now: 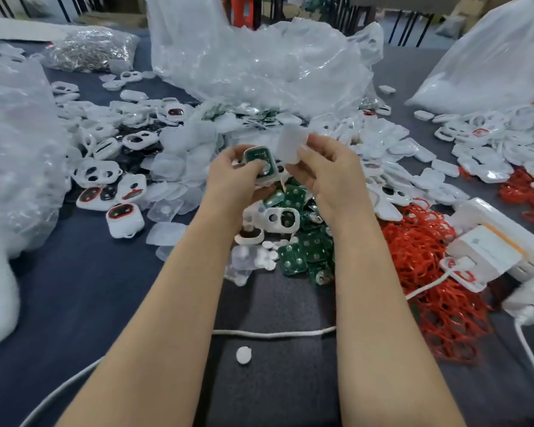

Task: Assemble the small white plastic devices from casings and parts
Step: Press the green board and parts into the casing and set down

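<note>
Left hand (pixel 238 177) grips a white casing (pixel 259 164), green board facing up; right hand (pixel 330 177) pinches a translucent cover (pixel 290 143) just beside it. Green boards (pixel 302 245) heaped beneath both hands; bare table (pixel 105 288) lies left of the forearms.

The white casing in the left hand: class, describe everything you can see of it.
The small white plastic casing is a rounded rectangle, tilted, its open face showing a green circuit board seated inside. The left hand grips it above the pile of loose green boards, thumb on the board.
</note>
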`<state>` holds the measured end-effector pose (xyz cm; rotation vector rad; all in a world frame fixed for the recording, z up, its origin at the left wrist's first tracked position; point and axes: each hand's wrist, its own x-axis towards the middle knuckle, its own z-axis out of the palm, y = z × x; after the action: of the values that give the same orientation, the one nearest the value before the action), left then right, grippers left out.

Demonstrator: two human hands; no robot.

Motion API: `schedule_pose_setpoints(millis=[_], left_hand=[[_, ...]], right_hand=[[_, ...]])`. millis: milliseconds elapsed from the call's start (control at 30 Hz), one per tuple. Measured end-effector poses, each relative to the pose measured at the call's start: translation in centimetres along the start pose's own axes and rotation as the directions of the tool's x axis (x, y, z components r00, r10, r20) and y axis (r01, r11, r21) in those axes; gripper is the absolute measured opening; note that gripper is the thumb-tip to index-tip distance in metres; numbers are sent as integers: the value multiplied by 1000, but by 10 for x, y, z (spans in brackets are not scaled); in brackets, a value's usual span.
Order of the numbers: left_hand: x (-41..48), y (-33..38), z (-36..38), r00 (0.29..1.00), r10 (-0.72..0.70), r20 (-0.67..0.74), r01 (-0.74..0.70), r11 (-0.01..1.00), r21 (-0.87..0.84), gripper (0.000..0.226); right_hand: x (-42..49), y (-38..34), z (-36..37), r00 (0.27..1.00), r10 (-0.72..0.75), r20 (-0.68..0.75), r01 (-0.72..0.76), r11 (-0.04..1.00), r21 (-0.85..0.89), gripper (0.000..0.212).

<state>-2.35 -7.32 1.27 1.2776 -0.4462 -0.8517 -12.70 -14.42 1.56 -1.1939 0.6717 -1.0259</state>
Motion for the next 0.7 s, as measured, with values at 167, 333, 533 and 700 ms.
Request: schedule_pose_setpoints(millis=[167,333,533,700], left_hand=[[3,-4,-22,997,39,-62,-37,999,28,18],[7,-3,-22,998,25,-49,-26,1000,-16,24],[8,-10,-20,1000,10,-15,-10,1000,1,21],[9,-12,-20,1000,25,13,-25,1000,-12,21]], right_hand=[[0,16,18,997,70,18,-70,998,-6,16],[0,22,21,994,109,-23,-110,993,-48,15],[-1,26,21,999,49,11,-45,973,-226,19],[-4,26,21,999,-26,31,36,925,-379,14]])
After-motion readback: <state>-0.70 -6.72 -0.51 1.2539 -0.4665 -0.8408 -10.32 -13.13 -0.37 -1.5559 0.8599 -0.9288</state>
